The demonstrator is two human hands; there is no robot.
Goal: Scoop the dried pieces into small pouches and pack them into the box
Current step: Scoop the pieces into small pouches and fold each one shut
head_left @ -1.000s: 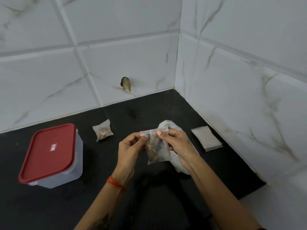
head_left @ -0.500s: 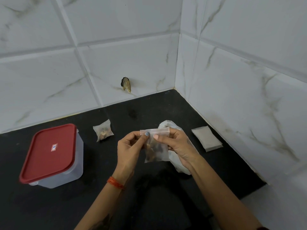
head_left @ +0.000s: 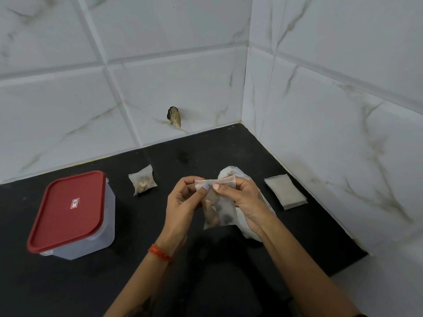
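Observation:
A small clear pouch (head_left: 218, 210) with brown and dark dried pieces hangs above the black counter. My left hand (head_left: 183, 204) and my right hand (head_left: 240, 200) both pinch its top strip, thumbs meeting at the middle. Behind my right hand lies a larger white plastic bag (head_left: 231, 173), mostly hidden. A second filled pouch (head_left: 143, 183) lies on the counter to the left. The clear box with a red lid (head_left: 68, 213) stands at the far left, lid on.
A flat stack of empty pouches (head_left: 285, 191) lies to the right near the tiled wall. The black counter (head_left: 206, 152) ends in a corner of white marble tiles. A chipped hole (head_left: 175, 116) marks the back wall.
My thumbs have slid together along the pouch's top strip, the right thumb moving left. The pouch hangs a little straighter.

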